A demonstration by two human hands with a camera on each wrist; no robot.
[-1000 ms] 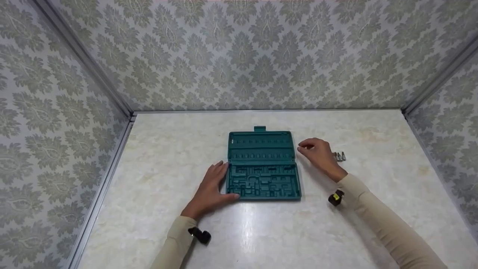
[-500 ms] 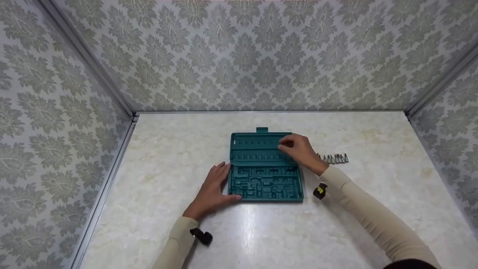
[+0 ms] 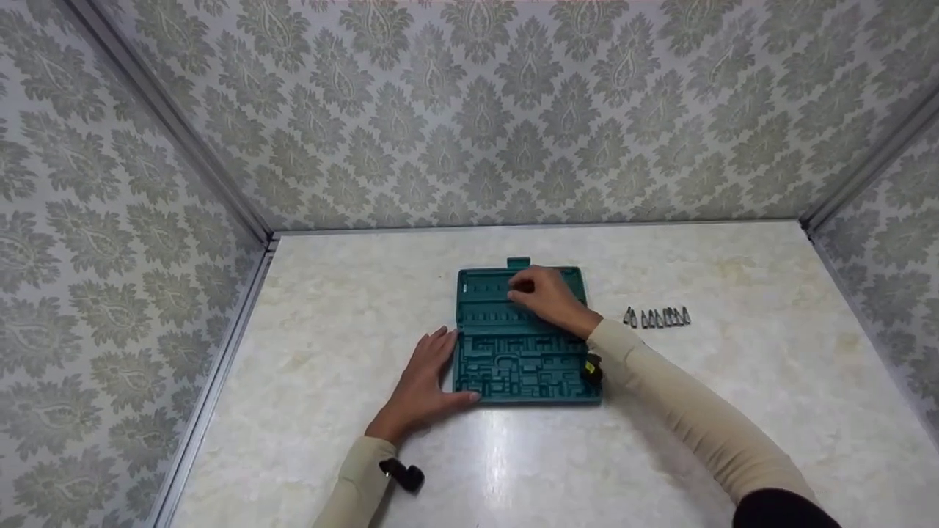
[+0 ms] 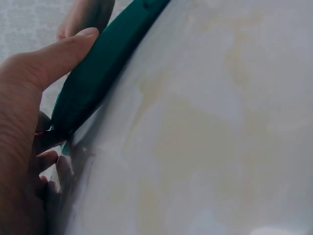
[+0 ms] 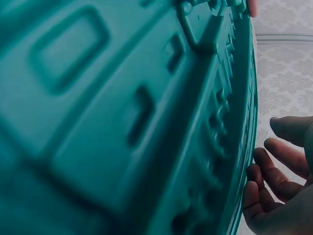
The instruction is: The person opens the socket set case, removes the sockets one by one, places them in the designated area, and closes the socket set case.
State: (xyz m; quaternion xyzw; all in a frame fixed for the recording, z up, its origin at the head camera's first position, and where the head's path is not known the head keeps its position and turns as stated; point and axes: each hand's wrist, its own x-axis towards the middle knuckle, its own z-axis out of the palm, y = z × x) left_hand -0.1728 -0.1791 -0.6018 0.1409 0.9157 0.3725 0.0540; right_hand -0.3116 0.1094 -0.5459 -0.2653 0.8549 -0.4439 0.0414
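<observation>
A teal plastic tool case (image 3: 528, 400) lies unfolded on the table, its moulded slots facing up. My left hand (image 3: 422, 385) holds its near left corner, thumb along the front edge and fingers against the left side. In the left wrist view that thumb (image 4: 73, 49) presses the case wall (image 4: 100, 68). My right hand (image 3: 546, 297) is over the far half, thumb and forefinger bent toward each other. The right wrist view shows its curled fingers (image 5: 281, 161) beside the case edge; I cannot tell whether anything is between them. One small pale piece (image 3: 465, 288) sits at the far half's left end.
Several small pointed metal pieces (image 3: 658, 317), like screwdriver bits, stand in a row on the table (image 3: 733, 411) to the right of the case. A patterned wall (image 3: 469, 132) rises behind the table, with others at both sides.
My right hand has moved left from beside the case to over its far half, uncovering the row of metal pieces. My left hand keeps its hold on the corner.
</observation>
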